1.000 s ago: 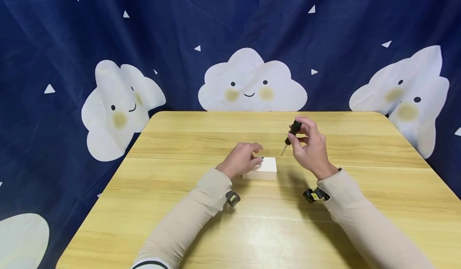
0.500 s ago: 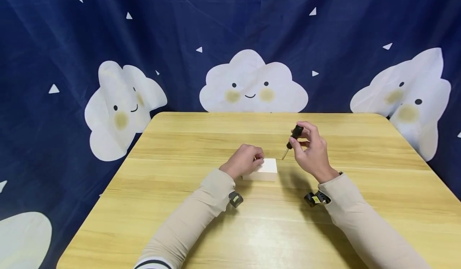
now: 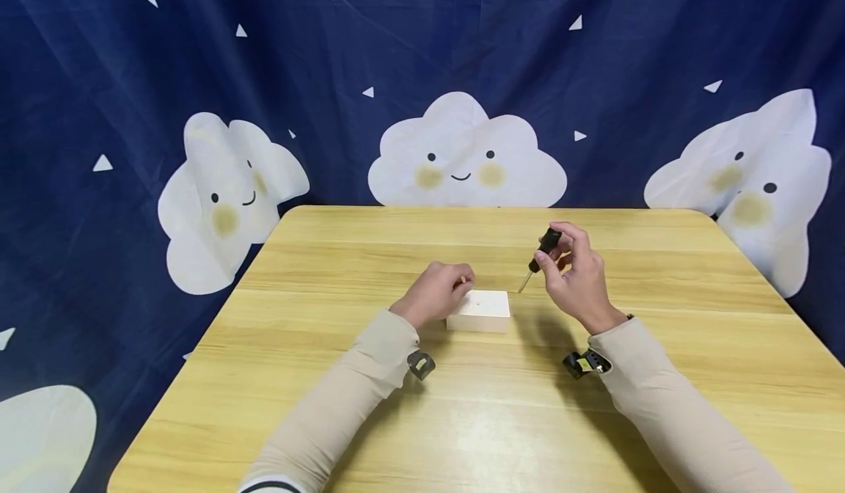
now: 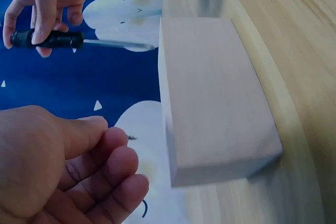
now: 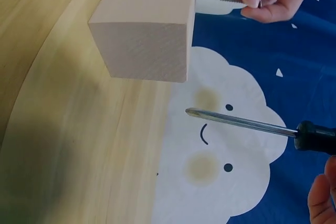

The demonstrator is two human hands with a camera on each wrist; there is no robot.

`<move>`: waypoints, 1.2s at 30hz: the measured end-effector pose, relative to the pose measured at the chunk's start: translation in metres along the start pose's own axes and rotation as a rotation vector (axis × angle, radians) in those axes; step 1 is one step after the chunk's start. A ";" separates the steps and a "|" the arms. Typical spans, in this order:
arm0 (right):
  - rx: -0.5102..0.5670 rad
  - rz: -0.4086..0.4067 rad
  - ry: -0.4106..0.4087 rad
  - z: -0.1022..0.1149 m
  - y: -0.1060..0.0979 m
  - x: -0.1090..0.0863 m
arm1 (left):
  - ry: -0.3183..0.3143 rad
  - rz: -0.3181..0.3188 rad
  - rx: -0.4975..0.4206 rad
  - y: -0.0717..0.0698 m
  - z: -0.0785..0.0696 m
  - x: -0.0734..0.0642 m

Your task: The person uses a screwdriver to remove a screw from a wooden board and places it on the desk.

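A pale wooden block (image 3: pixel 478 323) lies on the table. Just off its left end, my left hand (image 3: pixel 430 293) pinches a small screw between thumb and forefinger. The threaded shank of this screw (image 5: pixel 230 0) shows clearly in the right wrist view; in the left wrist view only its tip (image 4: pixel 132 138) pokes past the fingers. To the right of the block, my right hand (image 3: pixel 579 282) holds a screwdriver (image 3: pixel 546 248) by its black handle. The metal shaft (image 5: pixel 239 121) slants down, its tip apart from the block. Faint small marks show on the block's top face.
The light wood-grain table (image 3: pixel 370 412) extends around the block on every side. A dark blue curtain (image 3: pixel 330 38) with white clouds and triangles hangs behind the table's far edge. Both wrists carry small black cameras (image 3: pixel 420 364).
My left hand has drawn back left from over the block's top, with the screw in its fingertips, baring more of the top face. The right hand and screwdriver have shifted only slightly.
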State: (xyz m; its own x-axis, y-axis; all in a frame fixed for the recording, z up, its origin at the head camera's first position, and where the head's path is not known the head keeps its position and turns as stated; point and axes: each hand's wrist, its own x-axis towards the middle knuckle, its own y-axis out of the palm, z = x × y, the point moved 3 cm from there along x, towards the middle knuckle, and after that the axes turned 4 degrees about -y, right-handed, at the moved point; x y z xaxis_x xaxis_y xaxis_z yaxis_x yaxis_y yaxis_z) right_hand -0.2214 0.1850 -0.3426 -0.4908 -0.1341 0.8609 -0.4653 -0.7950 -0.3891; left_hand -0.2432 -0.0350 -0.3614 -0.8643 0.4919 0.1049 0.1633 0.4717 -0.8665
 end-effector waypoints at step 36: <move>-0.039 0.151 -0.078 -0.024 0.003 -0.036 | -0.193 0.017 0.033 -0.008 0.075 -0.037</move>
State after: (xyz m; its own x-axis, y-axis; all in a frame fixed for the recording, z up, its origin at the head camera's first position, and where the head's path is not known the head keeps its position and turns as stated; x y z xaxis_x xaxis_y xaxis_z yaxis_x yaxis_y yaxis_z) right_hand -0.2229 0.2017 -0.3829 -0.4995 -0.2965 0.8140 -0.4196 -0.7393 -0.5268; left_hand -0.2485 -0.1116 -0.3948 -0.9373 0.3486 -0.0022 0.1653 0.4386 -0.8833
